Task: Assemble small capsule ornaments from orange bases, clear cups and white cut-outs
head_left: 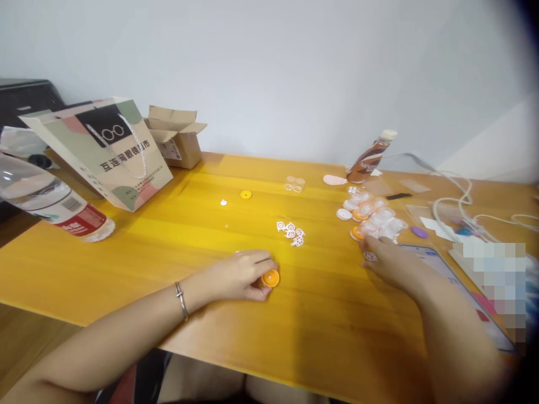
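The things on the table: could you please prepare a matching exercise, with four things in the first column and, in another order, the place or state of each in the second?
Column one
1. orange round piece
2. white spoked pieces
3. cardboard box
4. brown bottle

Column two
A. has a pale cap on
B. held in the left hand
C. flaps open
D. lying together on the table

Right pairs: 1-B; 2-D; 3-C; 4-A
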{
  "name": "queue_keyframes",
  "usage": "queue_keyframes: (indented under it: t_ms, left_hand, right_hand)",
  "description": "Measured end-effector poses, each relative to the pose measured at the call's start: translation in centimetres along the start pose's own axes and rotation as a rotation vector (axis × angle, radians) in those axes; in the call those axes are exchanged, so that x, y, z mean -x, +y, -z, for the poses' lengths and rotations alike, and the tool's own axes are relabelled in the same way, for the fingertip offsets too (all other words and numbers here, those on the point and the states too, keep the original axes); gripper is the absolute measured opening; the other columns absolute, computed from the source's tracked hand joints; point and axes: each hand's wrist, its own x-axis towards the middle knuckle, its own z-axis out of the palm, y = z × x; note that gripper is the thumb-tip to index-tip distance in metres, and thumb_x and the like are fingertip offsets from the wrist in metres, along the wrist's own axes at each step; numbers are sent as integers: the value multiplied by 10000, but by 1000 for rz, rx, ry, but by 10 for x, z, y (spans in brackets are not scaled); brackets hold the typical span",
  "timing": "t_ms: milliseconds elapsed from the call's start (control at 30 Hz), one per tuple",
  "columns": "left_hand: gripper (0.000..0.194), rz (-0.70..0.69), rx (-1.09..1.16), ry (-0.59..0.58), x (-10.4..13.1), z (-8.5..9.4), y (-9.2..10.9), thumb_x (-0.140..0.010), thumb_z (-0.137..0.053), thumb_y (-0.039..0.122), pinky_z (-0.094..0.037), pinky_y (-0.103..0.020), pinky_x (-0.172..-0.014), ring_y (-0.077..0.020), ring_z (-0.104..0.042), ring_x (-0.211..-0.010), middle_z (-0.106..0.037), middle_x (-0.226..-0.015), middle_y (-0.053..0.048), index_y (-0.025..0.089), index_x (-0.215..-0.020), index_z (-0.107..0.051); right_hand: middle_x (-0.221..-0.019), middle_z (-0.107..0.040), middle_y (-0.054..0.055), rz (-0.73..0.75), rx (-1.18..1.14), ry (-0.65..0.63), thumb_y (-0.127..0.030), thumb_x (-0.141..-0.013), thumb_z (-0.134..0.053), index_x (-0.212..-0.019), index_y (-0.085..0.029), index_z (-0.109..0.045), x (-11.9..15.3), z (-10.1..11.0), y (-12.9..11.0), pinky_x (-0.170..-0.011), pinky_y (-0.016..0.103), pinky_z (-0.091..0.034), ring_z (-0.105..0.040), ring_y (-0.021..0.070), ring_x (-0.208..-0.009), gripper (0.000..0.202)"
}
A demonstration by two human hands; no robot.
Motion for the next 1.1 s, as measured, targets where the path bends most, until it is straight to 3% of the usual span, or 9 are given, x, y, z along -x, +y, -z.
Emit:
queue_keyframes:
  t_ms: [100, 267, 467, 567, 667, 833, 1000, 1100]
  left_hand:
    - [256, -8, 1, -10, 0, -1, 0, -753, -506, 214, -452, -258, -695, -143, -515, -742, -538, -872, -53, 157, -1001, -538]
    - [353, 24, 40, -22, -2, 2, -2, -823, -506, 382, -454, -286, -782, -170, -533, -855, -552, -954, -72, 165, -1102, -511]
    - [509, 162, 36, 79, -15, 2, -13, -902, -341, 435, -281, -377, -1041, -207, -356, -1217, -409, -1321, -96, 193, -1346, -280]
    - [591, 216, -11, 51, -22, -5, -22, -896, -319, 475, -196, -436, -1072, -240, -194, -1321, -254, -1436, -82, 210, -1396, -151]
    - [597, 237, -44, 30, -25, -9, -27, -900, -291, 484, -171, -454, -1069, -242, -117, -1348, -193, -1461, -53, 238, -1405, -89]
    - [521, 202, -102, 40, -25, -10, -32, -927, -247, 414, -179, -426, -1053, -212, -159, -1343, -223, -1452, -53, 255, -1402, -102]
    - [463, 160, -146, 43, -24, -13, -36, -931, -269, 362, -210, -415, -1021, -209, -236, -1320, -331, -1405, -76, 239, -1374, -216]
    - [385, 149, -164, 114, -23, -13, -37, -929, -295, 275, -260, -380, -984, -193, -343, -1261, -449, -1324, -76, 217, -1305, -350]
  right_hand:
    - [-832, -571, 119, 10, -37, -155, -102, -719, -515, -740, -186, -480, -5, 2, 0, -534, 289, -336, -570, 205, -666, 94]
    - [-804, -581, 105, 113, -69, -91, -100, -753, -459, -724, -185, -461, -11, -6, -5, -586, 289, -354, -559, 199, -704, 90]
    - [-822, -596, 91, 291, -142, 134, -171, -828, -406, -801, -169, -519, -7, -17, -45, -643, 291, -392, -568, 201, -746, 116]
    - [-843, -606, 95, 352, -267, 225, -207, -856, -376, -818, -176, -541, -6, -24, -68, -667, 308, -412, -570, 205, -749, 172]
    - [-910, -621, 96, 412, -504, 302, -279, -874, -376, -850, -188, -547, -8, -32, -83, -793, 345, -420, -567, 221, -886, 195]
    - [-1083, -617, 64, 439, -882, 186, -302, -875, -387, -961, -240, -532, -9, -40, -99, -874, 383, -417, -567, 213, -1010, 179]
    - [-1003, -656, 39, 491, -963, 59, -329, -872, -410, -966, -256, -543, 4, -40, -109, -838, 364, -440, -612, 205, -914, 178]
    - [-996, -658, 36, 500, -991, 49, -327, -870, -421, -943, -255, -557, 8, -39, -110, -840, 361, -441, -607, 204, -937, 170]
